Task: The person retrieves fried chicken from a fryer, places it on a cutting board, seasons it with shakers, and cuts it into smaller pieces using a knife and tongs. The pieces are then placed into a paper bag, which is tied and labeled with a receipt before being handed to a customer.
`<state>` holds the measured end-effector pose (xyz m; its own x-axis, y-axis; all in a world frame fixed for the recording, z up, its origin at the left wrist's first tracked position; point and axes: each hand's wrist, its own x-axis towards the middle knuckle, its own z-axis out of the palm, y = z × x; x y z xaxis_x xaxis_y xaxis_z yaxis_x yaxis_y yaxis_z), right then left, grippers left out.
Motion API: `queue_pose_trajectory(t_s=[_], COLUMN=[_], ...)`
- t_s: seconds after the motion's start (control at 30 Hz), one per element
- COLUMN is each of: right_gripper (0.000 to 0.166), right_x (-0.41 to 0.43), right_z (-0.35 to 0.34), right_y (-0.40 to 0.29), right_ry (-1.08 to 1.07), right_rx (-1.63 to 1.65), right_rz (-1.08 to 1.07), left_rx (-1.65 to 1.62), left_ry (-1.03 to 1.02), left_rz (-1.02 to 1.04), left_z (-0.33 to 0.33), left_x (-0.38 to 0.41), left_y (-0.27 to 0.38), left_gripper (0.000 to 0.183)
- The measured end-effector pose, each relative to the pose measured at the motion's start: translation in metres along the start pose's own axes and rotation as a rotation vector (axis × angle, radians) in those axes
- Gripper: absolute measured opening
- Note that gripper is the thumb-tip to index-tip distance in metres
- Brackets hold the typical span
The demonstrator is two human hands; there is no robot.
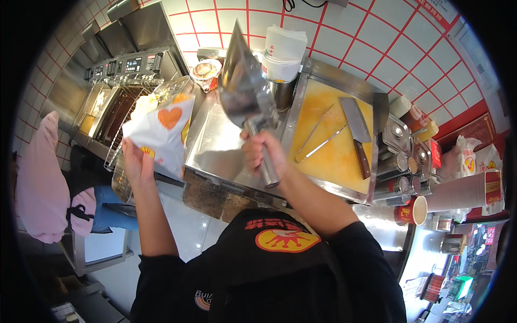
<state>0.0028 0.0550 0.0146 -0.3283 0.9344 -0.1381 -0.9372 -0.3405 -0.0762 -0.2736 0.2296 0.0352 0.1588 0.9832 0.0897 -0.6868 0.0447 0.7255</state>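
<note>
My left hand (138,163) grips the lower edge of a white printed paper bag (155,137) with an orange heart on it. Pale food, maybe a paper or fried pieces, shows behind the bag's upper left corner; I cannot tell whether it lies inside. My right hand (264,155) is closed around the handle of a metal scoop (242,84), held raised over the steel counter (214,133) and slightly blurred. To the right, a cleaver (355,125) and metal tongs (323,141) lie on a yellowed cutting board (311,97).
Deep fryers (121,93) with a wire rack stand at the left; a person in pink (42,181) is beside them. Behind the scoop, paper bags (284,52) stand in a metal container. Shakers (398,163), sauce bottles (416,117) and stacked paper cups (460,194) line the right side.
</note>
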Motion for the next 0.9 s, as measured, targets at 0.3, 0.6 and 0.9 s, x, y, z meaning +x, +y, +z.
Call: queue_pose_trajectory(t_s=[0.3, 0.6, 0.9], right_gripper=[0.011, 0.038, 0.041], right_x=[0.048, -0.063, -0.369], right_z=[-0.119, -0.118, 0.034], right_y=[0.065, 0.076, 0.11], right_ry=[0.593, 0.481, 0.944], right_rx=[-0.068, -0.792, -1.32], right_rz=[-0.364, 0.001, -1.808], left_rx=[-0.076, -0.355, -0.371], left_ry=[-0.022, -0.681, -1.137], left_rz=[-0.261, -0.679, -1.257], left_z=[0.008, 0.119, 0.295], left_x=[-0.038, -0.054, -0.238], left_y=[-0.002, -0.101, -0.223], left_gripper=[0.032, 0.04, 0.041])
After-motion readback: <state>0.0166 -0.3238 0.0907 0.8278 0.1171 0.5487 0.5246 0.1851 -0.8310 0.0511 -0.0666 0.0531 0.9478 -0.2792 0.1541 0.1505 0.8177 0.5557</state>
